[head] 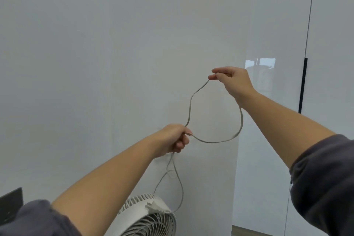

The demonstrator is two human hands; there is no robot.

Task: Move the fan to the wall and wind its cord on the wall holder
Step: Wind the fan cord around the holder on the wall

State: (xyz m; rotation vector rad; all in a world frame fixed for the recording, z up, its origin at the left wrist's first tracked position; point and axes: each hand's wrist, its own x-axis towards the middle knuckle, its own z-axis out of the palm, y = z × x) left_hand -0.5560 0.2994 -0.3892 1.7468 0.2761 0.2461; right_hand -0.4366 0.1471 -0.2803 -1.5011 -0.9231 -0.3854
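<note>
A white round fan stands on the floor against the pale wall, low in the middle of the view. Its grey cord rises from the fan in hanging loops. My left hand is closed around the cord close to the wall. My right hand, higher and to the right, pinches the cord between thumb and fingers. Between the two hands the cord forms a wide loop. The wall holder is hidden behind my left hand, if it is there at all.
A glossy white cabinet panel with a black vertical handle fills the right side. A dark object shows at the lower left edge. A strip of wood floor is visible at the bottom right.
</note>
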